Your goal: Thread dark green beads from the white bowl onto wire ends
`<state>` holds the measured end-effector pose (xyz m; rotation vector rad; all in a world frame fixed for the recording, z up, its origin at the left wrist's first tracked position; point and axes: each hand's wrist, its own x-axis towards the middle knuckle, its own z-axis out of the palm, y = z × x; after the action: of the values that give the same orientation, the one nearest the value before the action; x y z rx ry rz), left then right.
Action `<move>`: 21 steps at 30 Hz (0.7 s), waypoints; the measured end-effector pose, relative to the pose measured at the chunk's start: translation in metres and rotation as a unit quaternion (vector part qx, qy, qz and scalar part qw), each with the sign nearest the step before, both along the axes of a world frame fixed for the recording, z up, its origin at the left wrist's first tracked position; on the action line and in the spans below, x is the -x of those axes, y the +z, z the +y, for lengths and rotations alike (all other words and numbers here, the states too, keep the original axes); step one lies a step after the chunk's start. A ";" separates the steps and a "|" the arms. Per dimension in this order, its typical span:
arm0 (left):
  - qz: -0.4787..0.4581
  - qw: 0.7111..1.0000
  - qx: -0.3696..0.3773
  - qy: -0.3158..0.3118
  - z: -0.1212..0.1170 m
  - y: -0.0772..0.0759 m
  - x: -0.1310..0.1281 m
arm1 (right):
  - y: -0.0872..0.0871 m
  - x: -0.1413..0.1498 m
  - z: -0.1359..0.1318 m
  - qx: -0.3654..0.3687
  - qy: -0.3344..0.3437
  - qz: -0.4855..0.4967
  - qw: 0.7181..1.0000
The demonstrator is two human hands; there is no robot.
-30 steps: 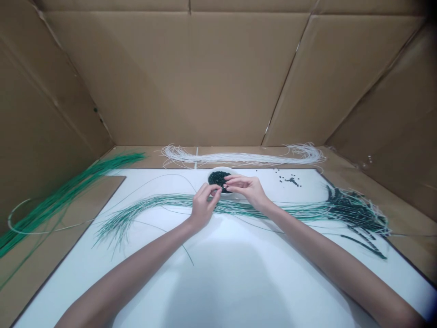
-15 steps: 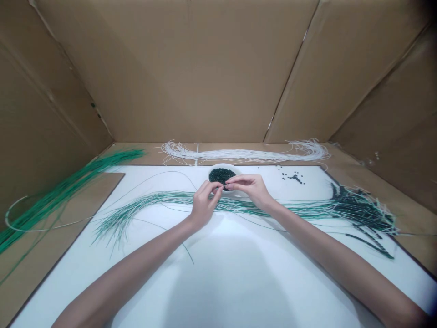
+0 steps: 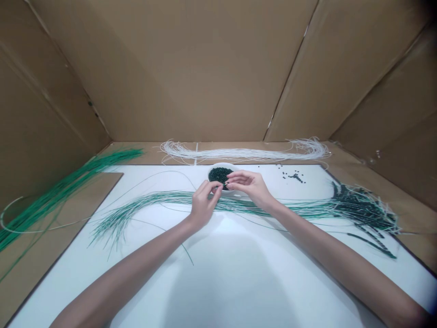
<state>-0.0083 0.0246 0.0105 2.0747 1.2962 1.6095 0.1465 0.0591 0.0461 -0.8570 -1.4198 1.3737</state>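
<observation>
Far beyond the fingers (image 3: 239, 174) there stands a tall back wall of brown cardboard (image 3: 191, 73), having one dark slanting seam (image 3: 287, 82). A left cardboard wall (image 3: 37, 114) and a right cardboard wall (image 3: 403, 105) rise well apart from the fingers, one on each side. Also beyond the fingers, a long bundle of thin white strands (image 3: 232, 154) lies on a flat strip of brown cardboard (image 3: 150, 158). Well to the left, a bundle of thin bright-green strands (image 3: 71, 193) lies slantwise. Below the fingers spreads a smooth white surface (image 3: 218, 273).
</observation>
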 end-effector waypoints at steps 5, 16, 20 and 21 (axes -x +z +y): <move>0.000 1.000 -0.003 0.002 -0.001 0.001 0.000 | 0.001 -0.001 0.000 0.002 -0.002 -0.008 1.000; 0.007 1.000 0.015 -0.003 0.000 0.000 0.001 | 0.000 -0.001 0.001 -0.015 0.000 -0.026 1.000; 0.007 1.000 0.018 -0.002 0.000 0.000 0.001 | -0.003 -0.003 0.002 -0.037 0.006 -0.043 0.998; 0.007 1.000 0.020 -0.002 0.001 -0.001 0.001 | -0.004 -0.004 0.002 -0.049 0.007 -0.051 0.997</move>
<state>-0.0092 0.0252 0.0097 2.0676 1.3179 1.5558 0.1503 0.0614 0.0421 -0.8642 -1.5614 1.2750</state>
